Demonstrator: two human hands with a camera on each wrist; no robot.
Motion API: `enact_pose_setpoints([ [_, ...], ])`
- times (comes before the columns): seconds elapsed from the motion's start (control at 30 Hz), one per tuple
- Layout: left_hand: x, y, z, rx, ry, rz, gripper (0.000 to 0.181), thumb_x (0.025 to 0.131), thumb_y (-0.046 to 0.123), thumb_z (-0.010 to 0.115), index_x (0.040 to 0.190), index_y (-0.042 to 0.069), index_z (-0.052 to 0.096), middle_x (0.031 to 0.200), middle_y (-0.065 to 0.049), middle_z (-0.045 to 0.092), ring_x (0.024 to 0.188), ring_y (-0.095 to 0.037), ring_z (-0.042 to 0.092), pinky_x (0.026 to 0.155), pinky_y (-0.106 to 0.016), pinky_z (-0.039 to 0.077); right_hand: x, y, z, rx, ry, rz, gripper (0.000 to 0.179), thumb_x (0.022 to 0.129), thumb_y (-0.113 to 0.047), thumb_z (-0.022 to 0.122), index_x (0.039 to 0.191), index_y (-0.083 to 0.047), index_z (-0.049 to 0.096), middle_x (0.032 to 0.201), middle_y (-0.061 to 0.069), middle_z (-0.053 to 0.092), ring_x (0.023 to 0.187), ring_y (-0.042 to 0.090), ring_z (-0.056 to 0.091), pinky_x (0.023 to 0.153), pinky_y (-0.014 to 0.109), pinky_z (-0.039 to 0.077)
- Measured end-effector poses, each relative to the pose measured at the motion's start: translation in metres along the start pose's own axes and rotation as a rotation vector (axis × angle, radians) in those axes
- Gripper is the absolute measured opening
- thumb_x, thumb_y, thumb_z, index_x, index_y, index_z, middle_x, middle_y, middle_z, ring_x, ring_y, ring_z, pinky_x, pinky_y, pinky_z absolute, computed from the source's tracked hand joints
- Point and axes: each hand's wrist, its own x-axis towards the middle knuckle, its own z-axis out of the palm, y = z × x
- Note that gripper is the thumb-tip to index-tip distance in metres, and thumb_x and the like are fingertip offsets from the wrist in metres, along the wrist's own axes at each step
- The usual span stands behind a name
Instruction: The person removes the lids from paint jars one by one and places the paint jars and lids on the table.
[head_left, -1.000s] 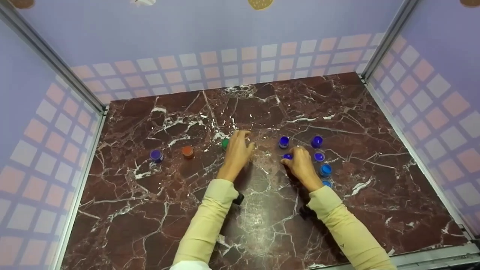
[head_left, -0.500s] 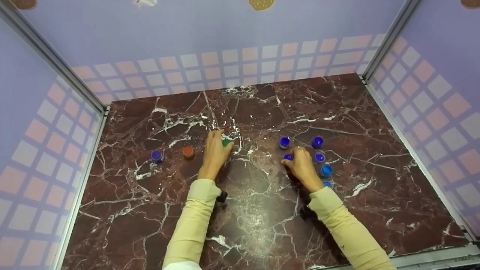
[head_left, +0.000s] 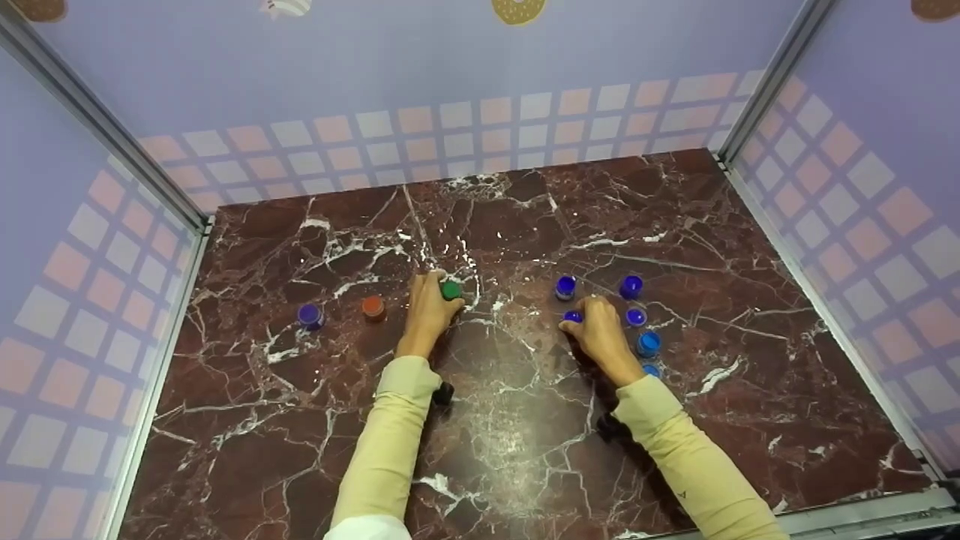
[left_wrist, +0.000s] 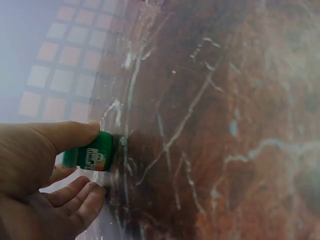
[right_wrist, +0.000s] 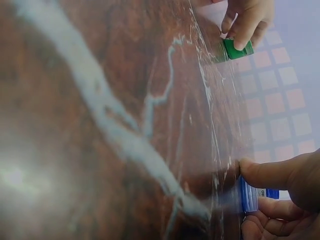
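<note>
My left hand (head_left: 428, 311) has its thumb and index finger about a small green paint jar (head_left: 451, 291) that stands on the marbled table. In the left wrist view the thumb lies along the labelled green jar (left_wrist: 95, 154), and the other fingers curl apart from it. The right hand (head_left: 602, 330) pinches a blue lid (head_left: 573, 317) flat on the table. Seen from the right wrist, thumb and fingers hold the edge of this blue lid (right_wrist: 248, 195), with a labelled blue jar (right_wrist: 271, 193) behind, partly hidden by the hand.
Left of the hands stand an orange jar (head_left: 373, 308) and a purple jar (head_left: 310, 316). A dark blue jar (head_left: 565, 288) is beyond the right hand. To its right are another blue jar (head_left: 631, 286), a blue lid (head_left: 636, 317), a light blue jar (head_left: 649, 344) and a partly hidden blue piece (head_left: 651, 370).
My left hand has moved left from beside the green jar and closed its thumb and index finger on it. The right hand stays on the blue lid.
</note>
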Motion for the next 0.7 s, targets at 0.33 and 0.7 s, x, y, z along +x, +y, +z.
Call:
enact_pose_setpoints([
  [0.33, 0.0046, -0.0007, 0.0085, 0.011, -0.017, -0.006, 0.045, 0.091, 0.01, 0.077, 0.131, -0.005, 0.061, 0.129, -0.021, 0.058, 0.123, -0.037, 0.055, 0.105, -0.045, 0.046, -0.0016, -0.0023, -0.0001, 0.001, -0.01, 0.034, 0.032, 0.08, -0.007, 0.087, 0.096, 0.012, 0.067, 0.096, 0.029, 0.067, 0.093, 0.047, 0.065, 0.086, 0.056, 0.051],
  [0.7, -0.0002, -0.0011, 0.007, 0.021, -0.009, 0.003, 0.042, 0.089, 0.009, 0.078, 0.124, -0.008, 0.064, 0.125, -0.023, 0.06, 0.119, -0.038, 0.057, 0.101, -0.044, 0.048, -0.0027, -0.0037, -0.0006, 0.003, -0.031, 0.063, 0.034, 0.082, -0.008, 0.085, 0.102, 0.013, 0.067, 0.103, 0.031, 0.066, 0.1, 0.049, 0.064, 0.091, 0.056, 0.05],
])
